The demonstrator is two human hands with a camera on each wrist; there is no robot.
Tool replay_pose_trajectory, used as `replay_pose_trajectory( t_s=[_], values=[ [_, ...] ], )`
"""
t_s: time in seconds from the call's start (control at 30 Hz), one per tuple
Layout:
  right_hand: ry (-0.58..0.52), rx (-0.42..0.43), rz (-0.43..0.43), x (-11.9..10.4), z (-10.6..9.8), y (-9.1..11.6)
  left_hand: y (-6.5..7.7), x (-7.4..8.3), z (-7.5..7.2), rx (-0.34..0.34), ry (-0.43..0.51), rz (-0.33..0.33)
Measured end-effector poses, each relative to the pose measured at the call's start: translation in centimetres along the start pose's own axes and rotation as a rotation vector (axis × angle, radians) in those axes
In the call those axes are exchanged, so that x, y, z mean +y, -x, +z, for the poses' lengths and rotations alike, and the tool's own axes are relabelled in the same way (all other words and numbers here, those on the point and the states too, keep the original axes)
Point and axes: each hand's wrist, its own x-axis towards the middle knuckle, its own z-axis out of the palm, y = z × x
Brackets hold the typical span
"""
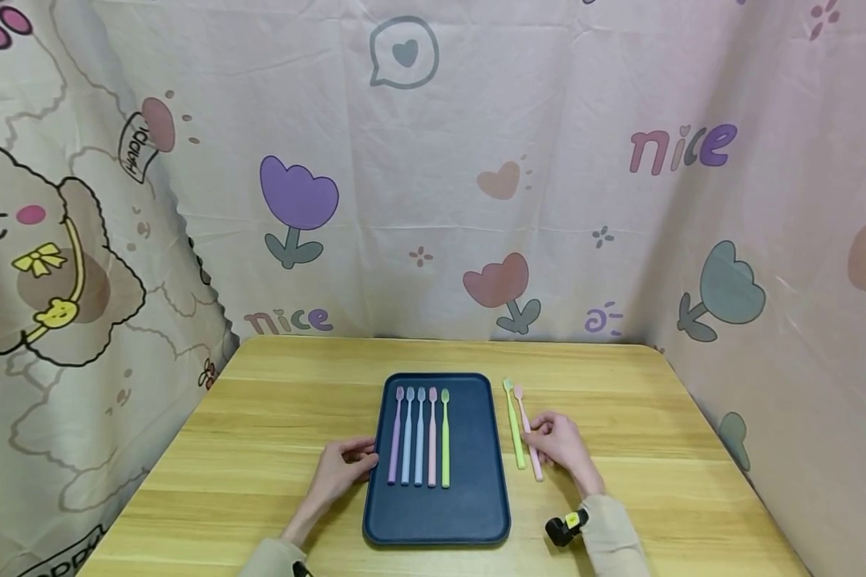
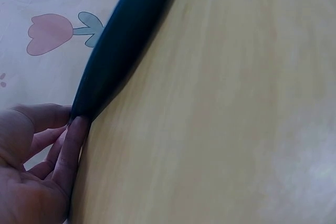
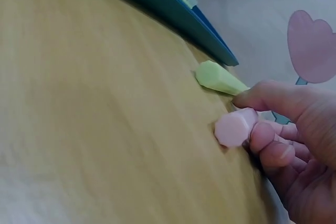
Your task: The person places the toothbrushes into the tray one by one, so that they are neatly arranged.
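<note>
My left hand (image 1: 337,471) pinches the left rim of a dark blue tray (image 1: 469,513), thumb and fingers at its edge in the left wrist view. On the tray several toothbrushes lie side by side, heads pointing away: a purple toothbrush (image 1: 395,441), two blue ones, a pink one and a yellow-green toothbrush (image 1: 445,441). To the tray's right, my right hand (image 1: 559,441) pinches the handle of a second pink toothbrush (image 3: 233,128) between thumb and fingers. Just left of it, a second yellow-green toothbrush (image 1: 514,429) lies on the table, close to the thumb.
The wooden table (image 1: 274,401) extends on both sides of the tray. A patterned curtain (image 1: 418,200) hangs behind the table and along its sides. A small black device (image 1: 564,529) is strapped at the right sleeve's cuff.
</note>
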Motion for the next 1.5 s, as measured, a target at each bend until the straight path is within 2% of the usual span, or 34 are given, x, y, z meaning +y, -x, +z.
replay_pose_trajectory(
  t_s=[0.3,0.7,0.93,1.2,1.5],
  values=[
    [0.065,0.045,0.017,0.1,0.4,-0.2,-0.2,-0.2,0.1,0.009,-0.01,-0.011],
    [0.001,0.014,0.02,-0.2,0.1,0.2,-0.2,-0.3,0.0,0.003,-0.006,-0.007],
    [-0.108,-0.096,0.001,-0.2,-0.8,0.5,-0.1,0.0,-0.2,-0.006,0.012,0.001],
    [-0.268,-0.227,0.033,-0.3,-1.8,0.7,0.0,0.2,-0.1,-0.006,0.012,0.002],
    [-0.359,-0.308,0.018,-1.0,-2.5,1.0,-0.2,0.0,-0.2,-0.016,0.006,0.005]
  ],
)
